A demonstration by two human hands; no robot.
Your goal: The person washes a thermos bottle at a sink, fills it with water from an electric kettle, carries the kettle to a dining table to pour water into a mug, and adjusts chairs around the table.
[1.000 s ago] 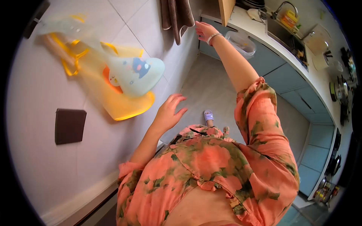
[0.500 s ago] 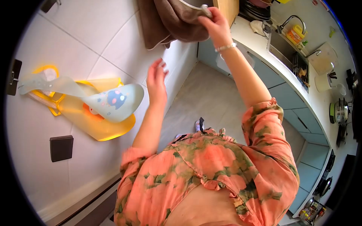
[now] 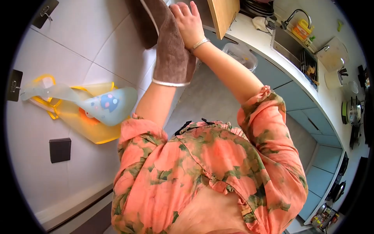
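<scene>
A brown towel with pale edging hangs at the top of the view against the tiled wall and drapes over my left hand. Only my left forearm shows below the towel's edge; the hand and its fingers are covered. My right hand lies against the towel's right side, its back toward me and its fingers stretched out and somewhat apart. The thumb of that hand is hidden. A bracelet circles my right wrist.
On the left wall hang a yellow bib-like item and a pale blue one from a dark hook. A wooden cabinet door stands near my right hand. A clear plastic bin and the counter with a sink are at right.
My left hand has moved up under the towel and is now covered. My right hand has let go of the towel's corner and shifted left onto its side.
</scene>
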